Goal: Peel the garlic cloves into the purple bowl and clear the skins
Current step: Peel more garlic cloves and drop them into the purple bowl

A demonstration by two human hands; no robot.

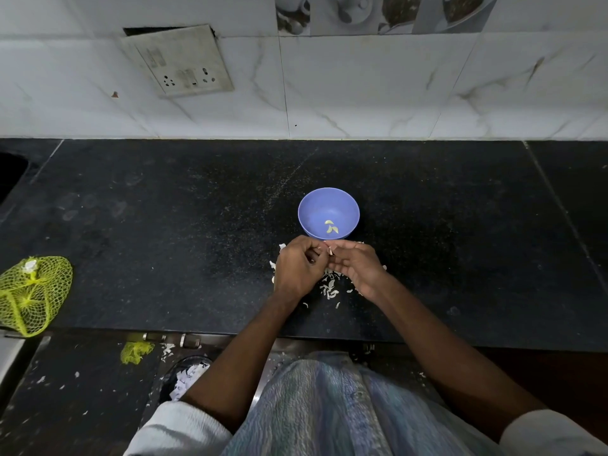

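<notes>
Both hands met just near of the purple bowl (328,205), the left hand (297,268) and right hand (357,264) curled fingertip to fingertip, apparently pinching a garlic clove (330,251) too hidden to show its axis. The bowl, holding peeled cloves (331,227), lay directly beyond them; skins (330,286) lay beneath. No legible writing.

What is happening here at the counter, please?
A person is peeling garlic over a black counter. The left hand and right hand meet just in front of the purple bowl, fingers curled around something small, probably a clove, mostly hidden. Three peeled cloves lie in the bowl. Loose skins are scattered under the hands, not yet cleared. A yellow net bag sits at the far left.
</notes>
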